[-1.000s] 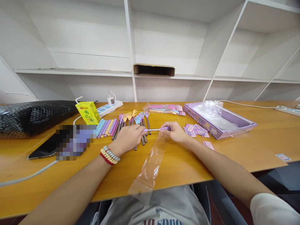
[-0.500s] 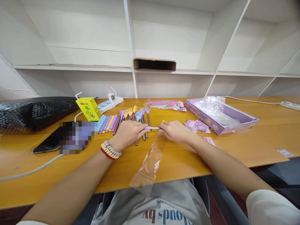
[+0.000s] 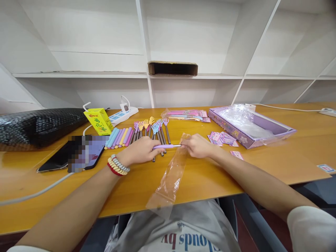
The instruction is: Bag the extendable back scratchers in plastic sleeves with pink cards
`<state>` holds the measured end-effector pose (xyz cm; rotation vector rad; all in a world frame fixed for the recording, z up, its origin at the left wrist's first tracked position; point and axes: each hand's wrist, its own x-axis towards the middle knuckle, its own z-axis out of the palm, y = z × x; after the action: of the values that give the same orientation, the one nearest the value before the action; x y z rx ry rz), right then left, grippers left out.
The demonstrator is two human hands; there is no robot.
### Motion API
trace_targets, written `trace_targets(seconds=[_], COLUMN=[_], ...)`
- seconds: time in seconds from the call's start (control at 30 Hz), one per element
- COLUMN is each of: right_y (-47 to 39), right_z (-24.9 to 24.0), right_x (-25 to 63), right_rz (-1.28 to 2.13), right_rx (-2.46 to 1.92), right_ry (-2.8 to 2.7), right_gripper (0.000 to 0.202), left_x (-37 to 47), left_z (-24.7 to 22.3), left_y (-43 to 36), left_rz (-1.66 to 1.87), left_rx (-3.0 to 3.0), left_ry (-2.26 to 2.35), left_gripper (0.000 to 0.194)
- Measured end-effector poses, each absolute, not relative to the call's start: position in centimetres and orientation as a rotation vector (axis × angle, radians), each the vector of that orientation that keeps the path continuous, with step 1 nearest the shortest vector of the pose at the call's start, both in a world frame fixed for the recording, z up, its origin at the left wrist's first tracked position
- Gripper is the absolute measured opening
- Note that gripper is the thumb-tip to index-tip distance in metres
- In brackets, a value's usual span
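Observation:
My left hand (image 3: 143, 148) is closed around a purple handle (image 3: 161, 146), which lies level above the table. A thin metal rod (image 3: 176, 145) runs from that handle into the closed fingers of my right hand (image 3: 196, 145); its far end is hidden there. A long clear plastic bag (image 3: 168, 182) lies under my right hand and hangs over the table edge; I cannot tell whether the fingers grip it. Just beyond my left hand lie several back scratchers (image 3: 155, 128) with claw heads and bare metal rods. Beside them is a row of pastel handles (image 3: 119, 137).
A purple display box (image 3: 246, 142) with clear wrap stands at right, near small pink cards (image 3: 223, 138). Packaged scratchers (image 3: 186, 114) lie at the back. To the left are a yellow drink carton (image 3: 98, 121), phones (image 3: 56, 152), a power strip (image 3: 124, 115) and a black wrapped bundle (image 3: 39, 127).
My left hand has shifted left and opened its grip line slightly along the handle, so more purple shows between the hands. The right hand stays nearly in place; the view has turned slightly.

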<state>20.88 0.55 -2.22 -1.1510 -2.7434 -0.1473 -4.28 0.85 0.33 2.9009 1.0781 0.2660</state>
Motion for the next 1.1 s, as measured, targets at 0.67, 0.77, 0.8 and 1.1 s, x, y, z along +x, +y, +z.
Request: trace_targets(seconds=[0.67, 0.77, 0.8, 1.1], right_y=[0.6, 1.2, 1.4, 1.2], right_z=[-1.2, -0.8, -0.9, -2.2], right_x=[21.0, 21.9, 22.2, 20.0], right_rz=[-0.035, 0.041, 0.093, 0.477], right_rx=[-1.081, -1.084, -1.081, -1.047], right_ry=[-2.699, -2.603, -2.551, -2.073], right_gripper=[0.028, 0.027, 0.026, 0.022], left_x=[-3.9, -4.7, -5.0, -2.3], left_z=[-0.2, 0.1, 0.1, -1.3], left_y=[1.0, 1.9, 2.2, 1.3], left_rz=[0.367, 0.482, 0.52, 0.561], left_rx=[3.321, 3.326, 3.341, 3.333], left_ry=[1.126, 1.156, 1.187, 1.299], left_gripper=[0.037, 0.036, 0.036, 0.03])
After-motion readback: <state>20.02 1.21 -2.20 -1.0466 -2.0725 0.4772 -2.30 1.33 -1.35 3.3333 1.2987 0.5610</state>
